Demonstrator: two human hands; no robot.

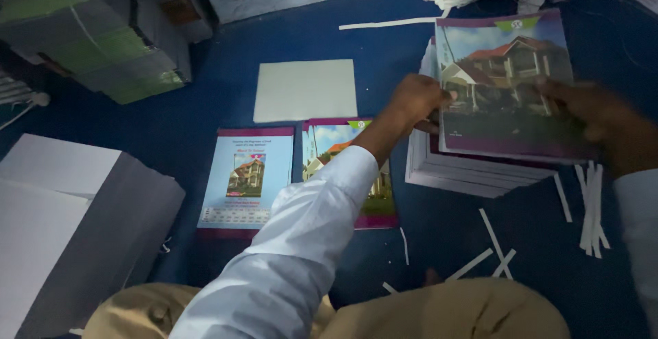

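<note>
1. The left hand (pixel 418 99) and right hand (pixel 593 109) grip opposite side edges of the top booklet (pixel 504 85), fingers closed on its cover.
2. It sits on the booklet stack (pixel 466 171) directly beneath the fingers.
3. Thin, glossy, floppy — likely light and slippery, so holding both edges suits it.
4. Paper strips (pixel 593 209) lie below the right fingers.
</note>
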